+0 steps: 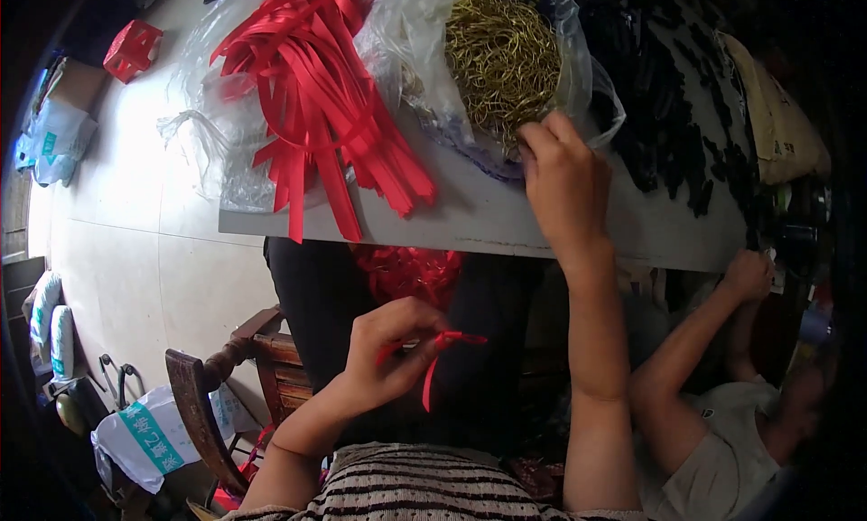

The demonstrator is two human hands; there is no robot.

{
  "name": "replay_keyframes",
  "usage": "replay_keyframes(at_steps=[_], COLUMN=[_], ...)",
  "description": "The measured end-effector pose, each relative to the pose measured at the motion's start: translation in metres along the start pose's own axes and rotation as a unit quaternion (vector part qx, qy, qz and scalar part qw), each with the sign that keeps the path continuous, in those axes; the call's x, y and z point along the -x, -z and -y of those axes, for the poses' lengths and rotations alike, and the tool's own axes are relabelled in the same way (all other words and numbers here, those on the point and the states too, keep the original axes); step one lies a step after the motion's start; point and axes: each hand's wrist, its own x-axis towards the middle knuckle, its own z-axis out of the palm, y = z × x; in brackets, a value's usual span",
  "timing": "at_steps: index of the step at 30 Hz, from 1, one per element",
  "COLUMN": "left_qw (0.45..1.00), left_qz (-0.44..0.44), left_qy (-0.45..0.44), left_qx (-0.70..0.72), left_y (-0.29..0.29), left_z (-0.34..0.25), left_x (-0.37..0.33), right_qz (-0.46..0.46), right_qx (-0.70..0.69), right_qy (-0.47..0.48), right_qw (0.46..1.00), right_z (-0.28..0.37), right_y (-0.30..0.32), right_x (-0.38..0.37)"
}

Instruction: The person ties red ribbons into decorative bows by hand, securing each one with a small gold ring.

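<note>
My left hand [397, 345] is over my lap, its fingers closed on a short strip of red ribbon [429, 376] that is looped, one end hanging down. Farther off, my right hand [564, 182] reaches over the table's near edge, thumb and fingers pinched at the lower rim of a heap of thin, curved gold metal pieces [506, 60]. Whether a piece is between those fingertips is too small to tell. The heap lies in an opened clear plastic bag [578, 47]. To its left, a bundle of long red ribbons [325, 97] spreads over clear plastic, ends toward me.
Many small black pieces [646, 115] cover the right of the grey table [506, 227]. A co-worker's arm [686, 349] is at the right. Red looped ribbons [411, 273] lie below the table edge. A wooden chair [217, 367] and a red stool [134, 50] stand left.
</note>
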Motion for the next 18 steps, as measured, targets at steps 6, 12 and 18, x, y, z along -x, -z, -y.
replay_keyframes(at_steps=[6,12,18], left_qw=[1.0,0.996,0.996], left_qz=[0.0,0.02,0.01], left_qy=[0.018,-0.07,-0.024], left_qx=[0.024,0.054,0.083], left_y=[0.006,-0.001,-0.015], left_z=[0.008,0.006,0.005], left_x=[-0.006,-0.037,-0.056], right_qz=[-0.045,-0.022,0.064], right_qx=[-0.264,-0.503,-0.506], right_qy=[-0.123,-0.237,-0.254], right_qw=[0.955,0.831,0.822], right_z=[-0.003,0.007,-0.003], right_y=[0.013,0.018,0.025], right_x=[0.008,0.028,0.023])
